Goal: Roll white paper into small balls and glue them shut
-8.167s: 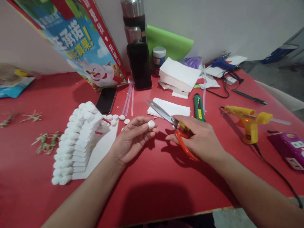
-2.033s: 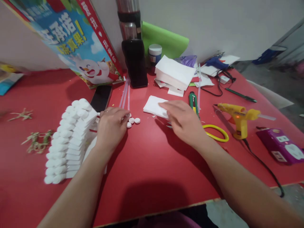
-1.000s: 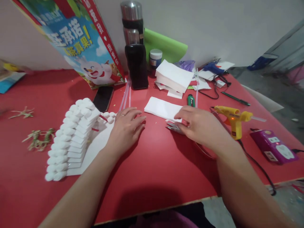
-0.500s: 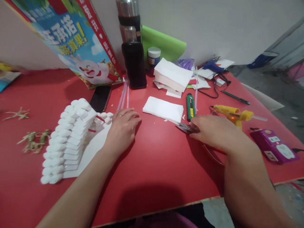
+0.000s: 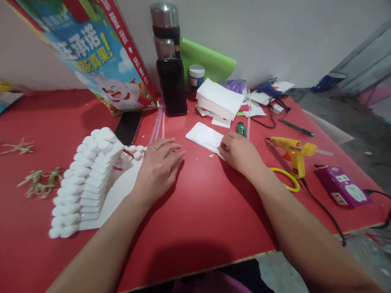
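My left hand lies with its fingers stretched out, at the right edge of a white paper base. On that base stands a curved row of folded white cards edged with white cotton-like pads. My right hand has its fingers curled onto the right end of a small stack of white paper; the fingertips are partly hidden. Just behind it lies a green utility knife, mostly covered by the hand. A yellow loop lies by my right forearm, which hides part of it.
A yellow glue gun and a purple power block lie on the right, with cables. Behind are a larger paper stack, a thermos, black phones and a tall printed box. Tied straw-like pieces lie left.
My right hand has let go of the scissors and moved left to the paper stack's right end. The yellow loop has come into view. My left hand stays nearly still.
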The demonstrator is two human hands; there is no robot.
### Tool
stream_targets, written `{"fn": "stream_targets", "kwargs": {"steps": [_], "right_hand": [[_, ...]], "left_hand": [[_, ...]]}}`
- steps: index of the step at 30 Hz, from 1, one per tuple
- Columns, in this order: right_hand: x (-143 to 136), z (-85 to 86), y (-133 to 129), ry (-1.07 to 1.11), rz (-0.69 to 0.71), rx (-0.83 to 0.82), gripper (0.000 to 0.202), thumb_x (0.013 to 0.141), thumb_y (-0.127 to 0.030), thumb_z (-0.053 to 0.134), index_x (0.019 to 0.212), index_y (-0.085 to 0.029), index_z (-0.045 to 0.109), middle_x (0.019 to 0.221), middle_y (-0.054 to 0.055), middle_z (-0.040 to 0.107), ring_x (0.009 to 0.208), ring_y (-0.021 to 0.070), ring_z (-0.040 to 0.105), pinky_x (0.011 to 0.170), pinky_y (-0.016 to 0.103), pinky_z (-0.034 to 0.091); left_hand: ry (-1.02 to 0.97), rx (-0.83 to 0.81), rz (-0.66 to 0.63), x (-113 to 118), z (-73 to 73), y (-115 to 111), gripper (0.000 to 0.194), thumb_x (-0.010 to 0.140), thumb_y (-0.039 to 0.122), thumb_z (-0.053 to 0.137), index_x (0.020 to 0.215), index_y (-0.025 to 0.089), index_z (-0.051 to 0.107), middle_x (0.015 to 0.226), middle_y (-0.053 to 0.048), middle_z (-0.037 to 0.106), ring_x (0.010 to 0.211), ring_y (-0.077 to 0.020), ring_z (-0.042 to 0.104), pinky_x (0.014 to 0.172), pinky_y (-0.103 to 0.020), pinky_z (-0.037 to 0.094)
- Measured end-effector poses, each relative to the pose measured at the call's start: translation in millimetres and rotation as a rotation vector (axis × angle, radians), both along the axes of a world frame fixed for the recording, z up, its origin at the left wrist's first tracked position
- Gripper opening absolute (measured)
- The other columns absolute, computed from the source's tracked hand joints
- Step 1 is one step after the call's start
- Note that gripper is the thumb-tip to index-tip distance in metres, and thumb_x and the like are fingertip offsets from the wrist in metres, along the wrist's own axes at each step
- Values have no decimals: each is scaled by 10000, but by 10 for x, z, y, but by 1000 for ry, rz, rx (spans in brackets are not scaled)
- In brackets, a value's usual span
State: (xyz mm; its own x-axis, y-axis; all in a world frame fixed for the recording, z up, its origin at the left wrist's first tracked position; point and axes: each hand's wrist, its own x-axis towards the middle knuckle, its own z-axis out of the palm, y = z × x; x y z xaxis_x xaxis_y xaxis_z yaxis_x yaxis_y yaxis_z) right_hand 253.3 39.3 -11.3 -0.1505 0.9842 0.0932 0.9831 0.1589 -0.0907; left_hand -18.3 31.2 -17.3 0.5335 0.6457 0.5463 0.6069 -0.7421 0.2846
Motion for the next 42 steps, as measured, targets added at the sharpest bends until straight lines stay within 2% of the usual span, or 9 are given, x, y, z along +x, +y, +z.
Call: {"fn": "stream_targets", "kwargs": {"steps": [5, 11, 17, 22, 29, 34, 38, 42], "right_hand": [[-17, 7, -14, -6, -24, 14, 216, 941, -130, 562, 804, -143, 728, 910, 136, 699, 823, 244, 629, 611, 347, 305], [-51, -67, -23, 137, 23, 88, 172, 949, -267, 632, 998, -134, 729, 1032, 137, 691, 855, 236, 614, 640, 313, 350], [-52, -111, 40, 193, 63, 97, 196, 914, -175, 560, 757, -158, 675, 868, 87, 651, 709, 176, 530, 616, 302, 307], [-32, -108, 77, 276, 65, 117, 194, 860, -169, 581, 676, -171, 642, 815, 64, 663, 677, 162, 538, 612, 296, 341], [12, -94, 69, 418, 57, 154, 163, 845, -165, 572, 702, -193, 643, 813, 55, 687, 718, 178, 595, 663, 299, 418], [-36, -153, 59, 386, 168, 149, 104, 869, -254, 643, 913, -172, 690, 974, 113, 685, 927, 251, 624, 792, 339, 473], [-60, -154, 49, 299, 200, 102, 117, 909, -205, 597, 829, -174, 677, 928, 111, 654, 907, 246, 601, 793, 346, 452], [-20, -106, 33, 450, 152, 44, 153, 907, -191, 610, 777, -180, 690, 882, 77, 668, 811, 202, 607, 728, 313, 439]], "left_hand": [[-22, 1, -26, 1, 5, -16, 169, 991, 152, 623, 1087, 193, 756, 1167, -127, 771, 1266, -319, 668, 1062, -535, 548], [25, 25, -34, 32, 38, -46, 169, 997, 158, 614, 1087, 180, 754, 1168, -132, 778, 1248, -334, 679, 1043, -540, 553], [45, 33, -44, 34, 30, -55, 170, 999, 158, 608, 1086, 175, 754, 1173, -133, 777, 1248, -343, 676, 1041, -545, 557], [16, 14, -48, 32, 27, -59, 173, 996, 149, 608, 1090, 168, 752, 1160, -137, 776, 1249, -344, 674, 1043, -547, 558], [-38, 6, -15, 26, 35, -73, 177, 993, 152, 621, 1127, 165, 737, 1168, -145, 775, 1217, -329, 694, 1041, -549, 565], [-28, 25, -24, 33, 28, -71, 152, 988, 142, 628, 1091, 147, 740, 1158, -152, 776, 1208, -336, 697, 1033, -546, 565], [-26, 19, -26, 38, 24, -77, 151, 989, 142, 632, 1090, 142, 743, 1157, -151, 777, 1203, -332, 700, 1027, -534, 568], [-27, 2, -22, 38, 21, -81, 160, 999, 157, 618, 1098, 177, 742, 1161, -130, 779, 1213, -320, 702, 1028, -537, 568]]}}
